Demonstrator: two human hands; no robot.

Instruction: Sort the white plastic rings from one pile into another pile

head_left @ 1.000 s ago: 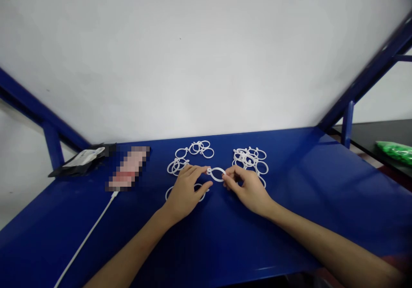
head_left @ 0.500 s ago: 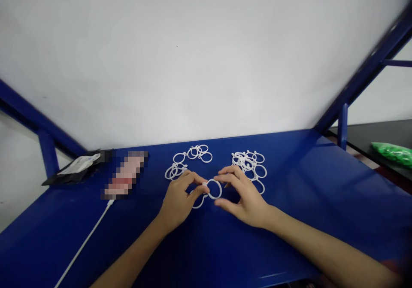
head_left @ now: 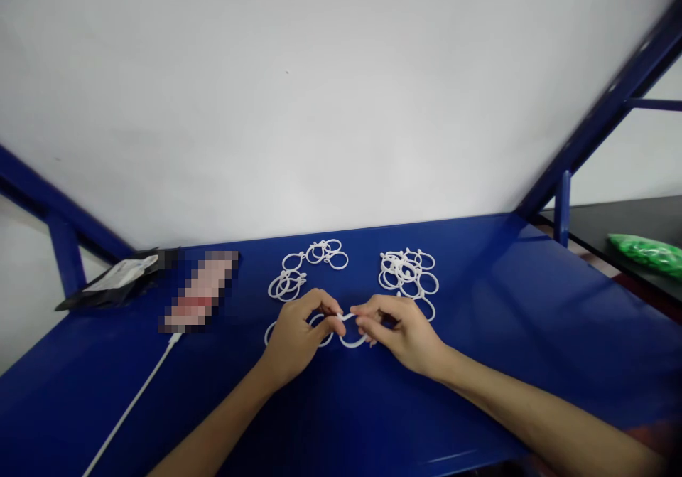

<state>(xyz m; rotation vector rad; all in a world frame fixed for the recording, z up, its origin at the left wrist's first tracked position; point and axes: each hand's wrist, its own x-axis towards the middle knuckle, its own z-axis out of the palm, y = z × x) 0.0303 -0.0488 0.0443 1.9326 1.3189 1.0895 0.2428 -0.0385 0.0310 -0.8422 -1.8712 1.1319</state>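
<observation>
Between my two hands is a white ring [head_left: 352, 345], which looks like a curtain ring with a small knob. My left hand [head_left: 305, 328] pinches it at its left side, near the knob. The thumb and fingers of my right hand [head_left: 397, 328] close on its right side. Other white rings [head_left: 321, 318] lie partly hidden behind and beneath my left hand. Beyond the right hand sits a tangled pile of white rings [head_left: 408, 274]. A looser group of rings [head_left: 288, 285] lies past the left hand, with several more rings [head_left: 327, 253] behind it.
A blue tabletop [head_left: 479, 306] meets a white wall [head_left: 341, 107]. At left lie a black plastic packet [head_left: 117, 278] and a pixelated flat object [head_left: 199, 292] with a white cable [head_left: 131, 406]. Blue frame bars [head_left: 602, 107] slope at both sides. A green bag [head_left: 644, 251] lies far right.
My right hand has moved from apart, with open fingers, to closing on the ring's right side. The ring has tilted and sits slightly lower. The view has shifted a little.
</observation>
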